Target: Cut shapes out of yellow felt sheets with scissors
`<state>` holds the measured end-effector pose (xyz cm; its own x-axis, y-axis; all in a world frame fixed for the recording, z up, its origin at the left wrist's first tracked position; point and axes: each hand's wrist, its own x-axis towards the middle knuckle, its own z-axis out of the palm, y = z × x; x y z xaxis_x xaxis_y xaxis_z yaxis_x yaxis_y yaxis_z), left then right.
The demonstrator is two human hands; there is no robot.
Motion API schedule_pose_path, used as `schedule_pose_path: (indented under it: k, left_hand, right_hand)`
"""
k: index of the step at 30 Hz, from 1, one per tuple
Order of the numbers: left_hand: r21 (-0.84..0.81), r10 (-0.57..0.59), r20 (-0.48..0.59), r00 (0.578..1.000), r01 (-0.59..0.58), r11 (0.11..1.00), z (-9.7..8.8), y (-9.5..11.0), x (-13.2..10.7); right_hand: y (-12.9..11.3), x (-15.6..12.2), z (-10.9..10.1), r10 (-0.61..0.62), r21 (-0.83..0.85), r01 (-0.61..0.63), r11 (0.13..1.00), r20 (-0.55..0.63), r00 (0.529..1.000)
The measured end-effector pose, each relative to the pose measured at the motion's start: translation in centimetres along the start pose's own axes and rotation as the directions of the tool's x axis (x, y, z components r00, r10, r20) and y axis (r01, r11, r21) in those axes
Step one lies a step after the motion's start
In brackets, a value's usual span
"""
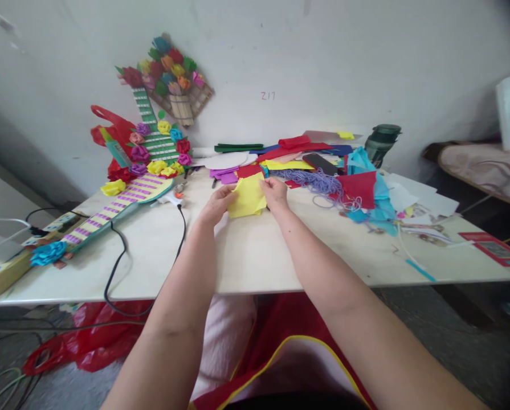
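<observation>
A small stack of yellow paper squares [247,196] is held up just over the white table [255,256]. My left hand [217,204] pinches its left edge, thumb on the front face. At the upper right corner my right hand [275,192] grips it between thumb and fingers. The sheets look slightly crinkled, and their edges do not line up exactly. Behind the stack lie red and purple paper pieces [224,174]. A white glue gun [171,197] with a black cord rests to the left of my left hand.
Paper-flower decorations [160,148] and a striped guitar-shaped board [118,202] occupy the left side. Purple string [318,182], a dark phone [321,163] and blue crepe paper [380,199] lie right. A dark bottle [382,143] stands behind. A power strip [7,273] sits at the left edge.
</observation>
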<state>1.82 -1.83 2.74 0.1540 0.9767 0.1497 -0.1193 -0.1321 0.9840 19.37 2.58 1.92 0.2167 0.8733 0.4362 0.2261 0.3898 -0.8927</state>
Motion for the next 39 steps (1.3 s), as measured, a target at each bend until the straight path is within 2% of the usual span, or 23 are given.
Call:
schedule_pose_path:
  k: [5, 10, 15, 18, 23, 29, 33, 39]
  left_hand:
    - [-0.040, 0.008, -0.115, 0.993, -0.012, 0.999, -0.2, -0.7, 0.6]
    - [-0.044, 0.050, -0.188, 0.981, -0.059, 0.997, -0.2, -0.8, 0.9]
    - [0.024, 0.140, -0.299, 0.944, -0.140, 0.990, -0.3, -1.1, 1.3]
    - [0.093, 0.168, -0.388, 0.906, -0.143, 0.985, -0.3, -1.1, 1.5]
    - [0.207, 0.209, -0.499, 0.841, -0.119, 0.971, -0.6, -0.9, 1.7]
    - [0.238, 0.199, -0.524, 0.828, -0.082, 0.968, -1.1, -0.6, 1.7]
    - [0.287, 0.222, -0.506, 0.834, -0.080, 0.955, -1.2, -0.5, 1.5]
    - [0.332, 0.232, -0.439, 0.868, -0.083, 0.940, -0.8, -0.2, 1.2]
  right_hand:
    - [0.4, 0.1, 0.2, 0.079, 0.167, -0.080, 0.983, 0.010, 0.997]
    - [-0.2, -0.2, 0.1, 0.252, 0.392, -0.276, 0.878, 0.113, 0.961]
    - [-0.8, -0.3, -0.1, 0.315, 0.403, -0.368, 0.838, 0.194, 0.929]
    - [-0.8, -0.3, -0.1, 0.311, 0.376, -0.382, 0.844, 0.238, 0.920]
    - [-0.9, -0.6, -0.1, 0.271, 0.374, -0.429, 0.822, 0.405, 0.873]
    - [-1.6, -0.8, -0.6, 0.287, 0.309, -0.436, 0.845, 0.426, 0.858]
    - [-2.3, -0.9, -1.4, 0.347, 0.243, -0.494, 0.835, 0.465, 0.815]
    - [-2.6, -0.8, -2.3, 0.423, 0.172, -0.583, 0.794, 0.533, 0.733]
